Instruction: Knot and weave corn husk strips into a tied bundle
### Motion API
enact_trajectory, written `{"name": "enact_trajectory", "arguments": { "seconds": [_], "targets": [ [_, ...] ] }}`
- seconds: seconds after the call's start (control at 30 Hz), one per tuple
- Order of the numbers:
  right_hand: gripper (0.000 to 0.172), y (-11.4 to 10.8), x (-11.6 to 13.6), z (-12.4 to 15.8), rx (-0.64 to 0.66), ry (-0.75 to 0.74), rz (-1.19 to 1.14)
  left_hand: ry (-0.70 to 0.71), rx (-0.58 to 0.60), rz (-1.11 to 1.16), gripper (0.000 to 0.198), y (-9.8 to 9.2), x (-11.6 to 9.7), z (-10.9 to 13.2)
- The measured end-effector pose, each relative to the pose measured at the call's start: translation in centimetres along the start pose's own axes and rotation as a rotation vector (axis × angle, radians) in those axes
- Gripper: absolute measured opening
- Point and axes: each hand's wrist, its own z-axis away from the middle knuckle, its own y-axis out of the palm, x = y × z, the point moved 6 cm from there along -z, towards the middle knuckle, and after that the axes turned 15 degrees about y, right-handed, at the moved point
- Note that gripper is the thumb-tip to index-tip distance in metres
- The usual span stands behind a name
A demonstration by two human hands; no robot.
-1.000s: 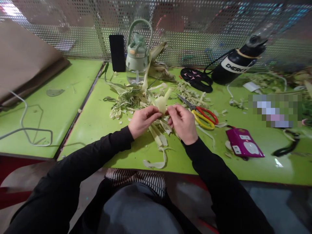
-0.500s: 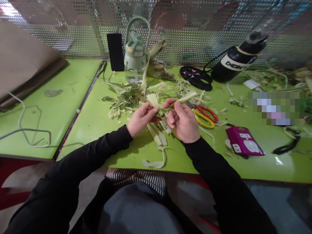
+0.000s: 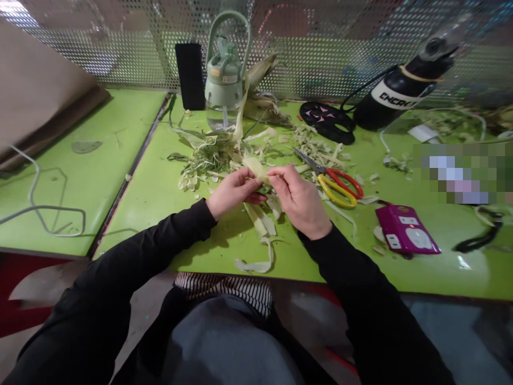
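Between my two hands is a pale yellow-green strip of corn husk (image 3: 255,165). My left hand (image 3: 234,191) pinches its lower end, with the thumb on top. The fingertips of my right hand (image 3: 298,198) close on the strip's right edge, thumb against forefinger. Below my hands, more husk strips (image 3: 258,222) lie on the green table, one of them curled near the front edge. A heap of shredded husk and green fibres (image 3: 212,155) spreads behind my left hand. Scissors with red and yellow handles (image 3: 339,187) rest to the right of my right hand.
A green-lidded water bottle (image 3: 224,88) and a black phone (image 3: 189,76) stand against the perforated screen. Rightward are a black glue-gun-like stand (image 3: 331,122), a black bottle (image 3: 385,104) and a purple power socket (image 3: 407,230). Brown paper (image 3: 48,96) covers the far left.
My right hand has come in to the left and turned over, pinching the husk beside my left fingers. The husk piece that stuck out past my right hand no longer shows there.
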Motion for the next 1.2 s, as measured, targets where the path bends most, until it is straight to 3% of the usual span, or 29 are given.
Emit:
{"name": "enact_trajectory", "arguments": {
  "seconds": [0.13,0.27,0.57,0.7,0.83,1.03,1.2],
  "targets": [
    [0.024,0.04,0.24,0.21,-0.066,-0.097,0.083,-0.021,0.001,0.069,0.011,-0.21,0.04,-0.04],
    [0.023,-0.07,-0.26,0.01,-0.084,-0.052,0.105,-0.052,0.013,0.183,0.01,-0.31,0.05,-0.23],
    [0.023,-0.52,-0.1,-0.08,-0.069,-0.056,0.062,0.01,0.114,0.161,0.012,-0.16,0.14,-0.3],
    [0.018,-0.75,-0.36,-0.35,0.019,0.006,0.049,0.08,0.156,0.051,0.011,-0.13,0.29,-0.61],
    [0.013,-0.78,-0.6,-0.54,0.075,0.056,0.032,0.253,0.182,-0.14,0.012,-0.05,0.11,-0.77],
    [0.011,-0.57,-0.52,-0.46,0.046,0.041,0.06,0.447,0.211,-0.406,0.01,-0.66,0.16,-0.66],
    [0.013,-0.32,-0.52,-0.41,0.063,0.028,0.092,0.423,0.209,-0.364,0.007,-0.58,0.28,-0.7]
  ]
}}
